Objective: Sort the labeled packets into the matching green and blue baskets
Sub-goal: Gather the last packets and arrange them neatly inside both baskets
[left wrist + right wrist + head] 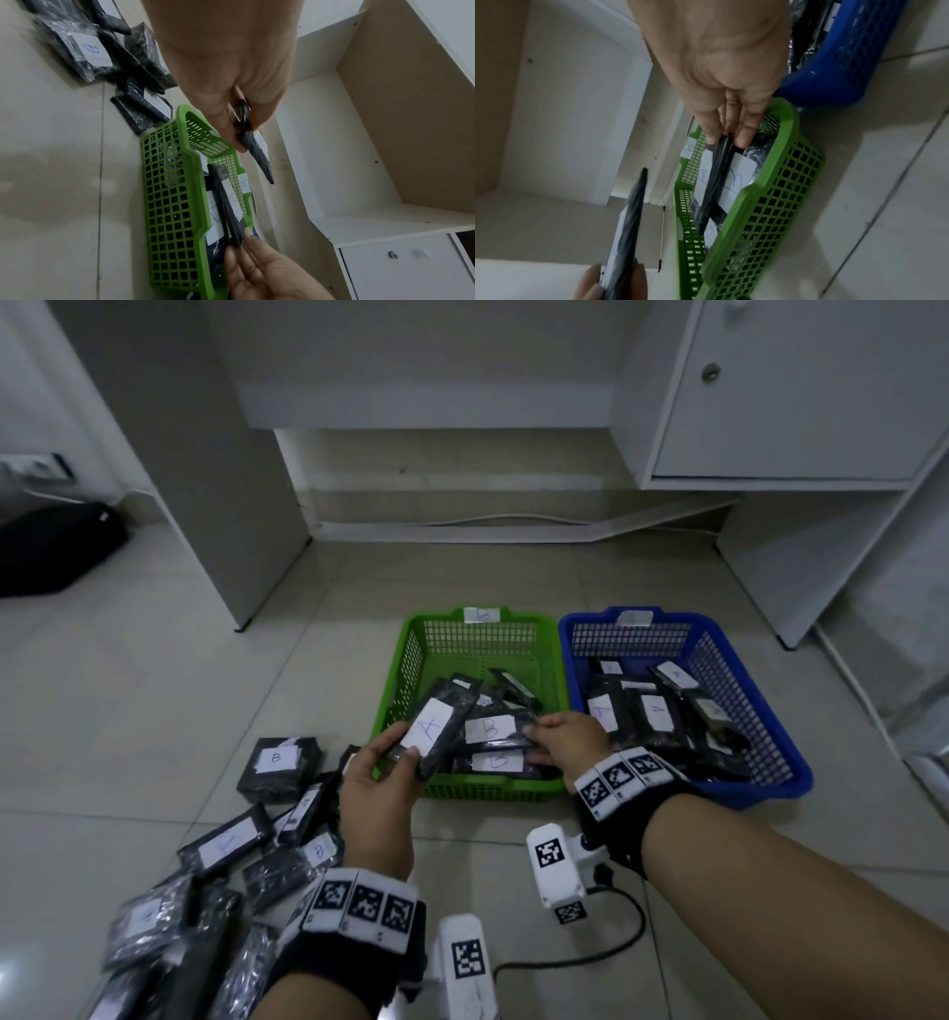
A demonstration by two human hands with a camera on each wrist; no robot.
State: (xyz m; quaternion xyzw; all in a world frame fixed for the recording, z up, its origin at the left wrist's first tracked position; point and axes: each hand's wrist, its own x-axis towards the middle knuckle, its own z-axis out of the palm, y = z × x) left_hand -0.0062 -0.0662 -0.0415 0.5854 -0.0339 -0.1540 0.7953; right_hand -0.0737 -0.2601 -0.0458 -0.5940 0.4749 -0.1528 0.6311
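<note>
My left hand (pixel 403 744) grips a black packet labelled A (pixel 436 729) by its near end, held tilted over the near left corner of the green basket (pixel 390 701). In the left wrist view the same packet A (pixel 259 158) sticks out from the left hand (pixel 239 132). My right hand (pixel 536 742) pinches the end of a black packet labelled B (pixel 490 729) low inside the green basket, seen edge-on as packet B (pixel 716 178) below the right hand (pixel 729 134). The green basket carries a B tag and holds several B packets. The blue basket (pixel 744 690) beside it carries an A tag and holds several A packets.
A pile of loose labelled packets (pixel 226 850) lies on the tiled floor at my left. A white cabinet (pixel 801 403) stands behind the baskets and a desk panel (pixel 246 516) at the left. A black bag (pixel 51 546) sits far left. A black cable (pixel 616 942) trails between my wrists.
</note>
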